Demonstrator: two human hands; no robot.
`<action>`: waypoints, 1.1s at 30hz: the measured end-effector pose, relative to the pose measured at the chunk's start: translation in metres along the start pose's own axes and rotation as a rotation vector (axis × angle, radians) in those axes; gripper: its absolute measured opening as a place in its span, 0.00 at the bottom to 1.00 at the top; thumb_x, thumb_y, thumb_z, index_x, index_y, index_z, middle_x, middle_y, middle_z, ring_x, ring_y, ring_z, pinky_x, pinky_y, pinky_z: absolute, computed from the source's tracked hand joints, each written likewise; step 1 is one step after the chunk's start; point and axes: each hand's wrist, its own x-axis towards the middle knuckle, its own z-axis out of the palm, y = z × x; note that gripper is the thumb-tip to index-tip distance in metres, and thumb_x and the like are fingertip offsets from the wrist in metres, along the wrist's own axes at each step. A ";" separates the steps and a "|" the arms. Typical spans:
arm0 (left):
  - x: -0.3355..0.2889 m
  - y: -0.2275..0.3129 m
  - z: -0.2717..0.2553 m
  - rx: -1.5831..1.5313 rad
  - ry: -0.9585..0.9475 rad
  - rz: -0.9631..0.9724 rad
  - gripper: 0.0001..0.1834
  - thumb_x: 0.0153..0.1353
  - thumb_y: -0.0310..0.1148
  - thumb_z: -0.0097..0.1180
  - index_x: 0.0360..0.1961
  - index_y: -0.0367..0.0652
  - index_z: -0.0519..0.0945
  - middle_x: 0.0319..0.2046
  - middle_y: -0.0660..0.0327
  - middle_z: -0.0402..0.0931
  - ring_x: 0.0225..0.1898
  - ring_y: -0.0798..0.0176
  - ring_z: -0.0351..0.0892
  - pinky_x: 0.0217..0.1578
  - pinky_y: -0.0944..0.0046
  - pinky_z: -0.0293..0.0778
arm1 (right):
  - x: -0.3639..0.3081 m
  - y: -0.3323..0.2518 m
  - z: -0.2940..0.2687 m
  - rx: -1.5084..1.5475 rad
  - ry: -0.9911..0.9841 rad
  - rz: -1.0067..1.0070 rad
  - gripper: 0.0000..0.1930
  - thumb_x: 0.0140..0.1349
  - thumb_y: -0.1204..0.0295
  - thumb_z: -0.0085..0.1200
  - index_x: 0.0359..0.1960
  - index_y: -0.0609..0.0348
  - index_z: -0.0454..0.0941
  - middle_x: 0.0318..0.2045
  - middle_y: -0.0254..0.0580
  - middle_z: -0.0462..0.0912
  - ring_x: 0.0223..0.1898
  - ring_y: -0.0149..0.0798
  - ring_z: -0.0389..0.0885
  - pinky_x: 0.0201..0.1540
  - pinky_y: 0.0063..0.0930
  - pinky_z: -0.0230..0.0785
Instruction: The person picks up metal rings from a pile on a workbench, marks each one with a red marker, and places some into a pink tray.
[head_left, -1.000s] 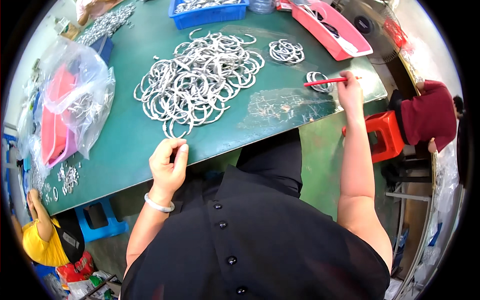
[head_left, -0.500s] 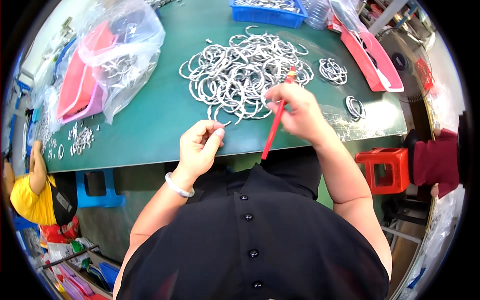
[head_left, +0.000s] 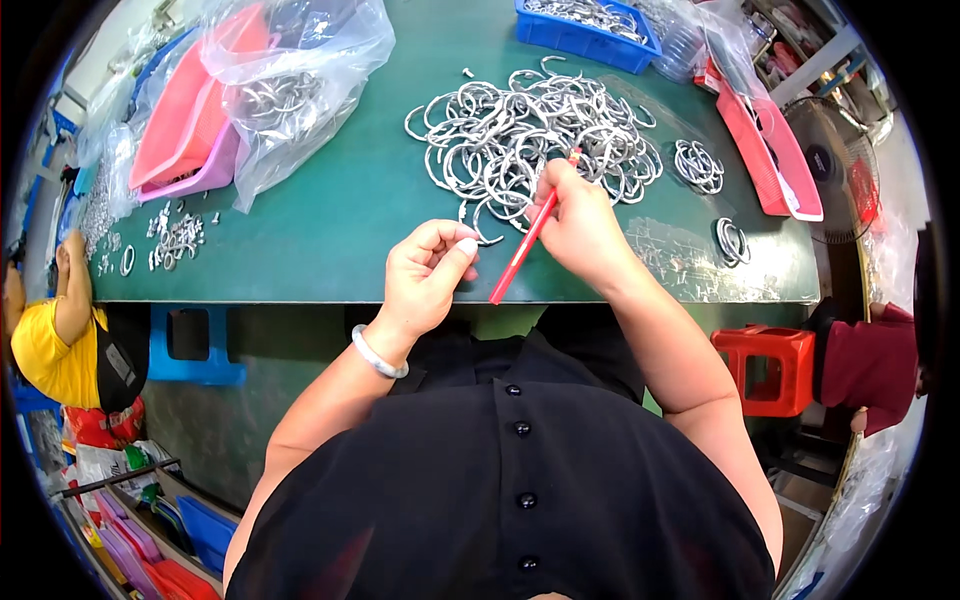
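My right hand [head_left: 584,222] is closed round a slim red pencil-like stick [head_left: 517,262], which slants with its yellowish end up by the rings and its lower end toward the table's front edge. Beyond it lies a big heap of open silver metal rings [head_left: 480,130]. My left hand [head_left: 428,272], with a pale bangle on the wrist, pinches thumb and forefinger together. What sits in that pinch is hidden by the fingers. A curved ring end [head_left: 488,238] shows right beside those fingertips; I cannot tell whether it is held or lies on the table.
Two small ring bundles [head_left: 698,167] lie right of the heap. At left are pink trays [head_left: 180,120], a clear plastic bag [head_left: 300,130] and small metal bits [head_left: 176,238]. A blue bin [head_left: 590,42] stands behind, a pink basket [head_left: 760,150] at right. People sit at both sides.
The view has shifted, so the table things appear further right. My right hand and the red stick have moved closer to my left hand, which keeps its pinch.
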 end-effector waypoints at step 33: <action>0.016 0.024 0.000 -0.447 -0.059 -0.501 0.09 0.59 0.32 0.49 0.29 0.38 0.75 0.20 0.62 0.74 0.17 0.69 0.68 0.22 0.71 0.65 | -0.027 0.013 -0.007 0.111 0.130 -0.577 0.12 0.41 0.86 0.58 0.26 0.60 0.69 0.30 0.43 0.78 0.27 0.40 0.77 0.29 0.26 0.70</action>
